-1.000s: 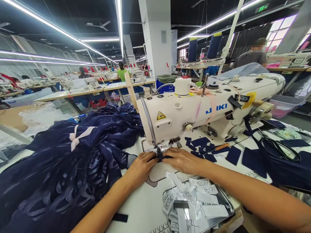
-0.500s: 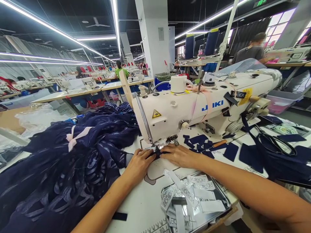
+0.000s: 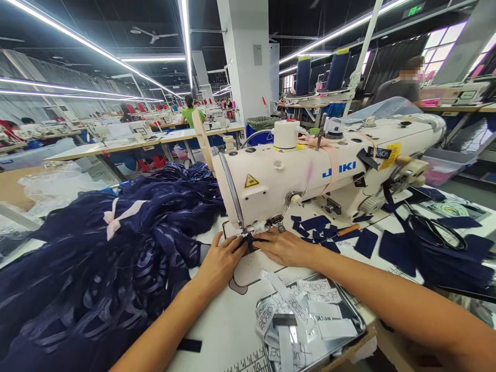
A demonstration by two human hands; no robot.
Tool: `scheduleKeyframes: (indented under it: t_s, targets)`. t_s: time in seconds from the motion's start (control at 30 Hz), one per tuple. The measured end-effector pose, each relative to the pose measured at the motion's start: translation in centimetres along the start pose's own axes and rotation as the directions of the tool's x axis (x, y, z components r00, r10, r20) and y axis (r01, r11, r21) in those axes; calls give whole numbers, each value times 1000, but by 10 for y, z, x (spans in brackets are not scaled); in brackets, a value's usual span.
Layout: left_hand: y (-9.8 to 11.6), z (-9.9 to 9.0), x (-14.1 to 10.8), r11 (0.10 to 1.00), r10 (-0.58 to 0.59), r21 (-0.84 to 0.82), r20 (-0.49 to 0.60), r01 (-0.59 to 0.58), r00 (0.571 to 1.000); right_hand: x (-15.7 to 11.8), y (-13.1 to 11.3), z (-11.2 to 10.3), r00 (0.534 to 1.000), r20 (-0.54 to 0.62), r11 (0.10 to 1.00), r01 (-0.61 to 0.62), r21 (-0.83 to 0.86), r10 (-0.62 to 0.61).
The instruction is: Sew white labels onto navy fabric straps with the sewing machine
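My left hand (image 3: 223, 258) and my right hand (image 3: 284, 248) lie on either side of the presser foot of a white sewing machine (image 3: 263, 175). Their fingers are bent and close together, gripping a small dark navy piece of fabric (image 3: 251, 245) under the needle area. My fingertips nearly meet there and partly hide the fabric. Left of my left hand spreads a big heap of navy garments (image 3: 151, 248), with a pale pink strip (image 3: 120, 219) tied on it. In front of my right forearm sits a metal tray (image 3: 358, 330) holding white printed labels (image 3: 296, 310).
Navy fabric scraps (image 3: 315, 223) and an orange-handled tool (image 3: 347, 230) lie under the machine arm. Black-handled scissors (image 3: 437, 232) rest on navy cloth at the right. Two thread cones (image 3: 303, 76) stand behind. A person in green (image 3: 189, 111) and one in grey (image 3: 399, 88) are farther off.
My hands stay at the presser foot, with only slight shifts of the fingers. The left thumb now stands up a little. The camera view has moved slightly.
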State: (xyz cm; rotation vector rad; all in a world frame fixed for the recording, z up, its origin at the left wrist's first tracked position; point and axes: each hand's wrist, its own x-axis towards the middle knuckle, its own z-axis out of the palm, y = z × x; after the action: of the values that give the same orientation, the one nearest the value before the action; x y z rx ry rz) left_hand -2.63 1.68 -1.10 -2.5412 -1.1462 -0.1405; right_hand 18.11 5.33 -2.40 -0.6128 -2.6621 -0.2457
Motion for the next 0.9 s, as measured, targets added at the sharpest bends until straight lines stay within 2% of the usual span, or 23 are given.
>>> scheduleKeyframes:
  t_s: [0.17,0.27,0.43,0.53,0.6,0.77,0.9]
  targets:
    - [-6,4,1,1000,-25,15,13,25,1000,-2,6,4,997,-2,988,-70,136,71]
    - [-4,2,3,996,-49,69,-16,50,999,-2,8,7,991,17,974,-134,182,133]
    - [10,-4,4,961,-181,214,0,177,983,1,7,7,960,74,961,-274,44,270]
    - [15,-5,5,932,-279,236,-14,274,960,1,2,-2,958,134,968,-247,-53,252]
    - [13,-6,7,932,-290,210,-52,295,956,0,-3,-11,962,176,976,-198,-88,211]
    - [3,-8,21,974,-197,105,-29,199,980,-5,-12,-26,942,289,983,-144,-113,171]
    - [0,-7,27,979,-193,74,7,192,981,-10,-9,-23,954,284,992,-60,-114,91]
